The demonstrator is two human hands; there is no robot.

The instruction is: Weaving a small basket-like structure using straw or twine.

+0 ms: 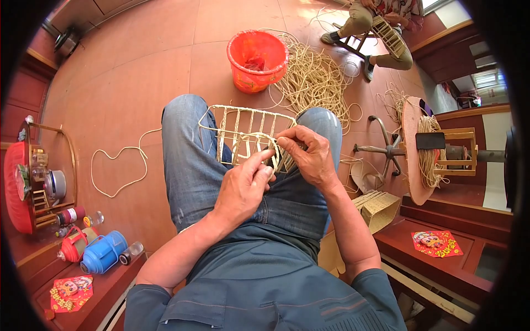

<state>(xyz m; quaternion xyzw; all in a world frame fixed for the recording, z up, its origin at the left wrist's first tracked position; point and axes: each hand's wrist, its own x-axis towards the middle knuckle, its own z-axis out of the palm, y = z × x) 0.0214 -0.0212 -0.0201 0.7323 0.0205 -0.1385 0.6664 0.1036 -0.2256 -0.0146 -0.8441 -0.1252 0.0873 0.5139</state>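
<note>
Across my thighs rests a rectangular frame (255, 111) with crossbars, wound in pale cord like a basket being woven. At its near right corner my left hand (241, 186) is closed, thumb and index finger pinching a strand of cord (276, 160). My right hand (311, 155) pinches the same cord just above, thumb against index finger. The strand loops upward over the frame's near bar between my hands. My fingers partly hide that corner, and a dark gap shows behind them.
A red bucket (257, 74) stands on the tiled floor beyond my knees, beside a heap of cord (314, 77). Another person (359, 22) sits at far right with a similar frame. A swivel-base chair (381, 148), woven basket (378, 212) and blue thermos (104, 251) flank me.
</note>
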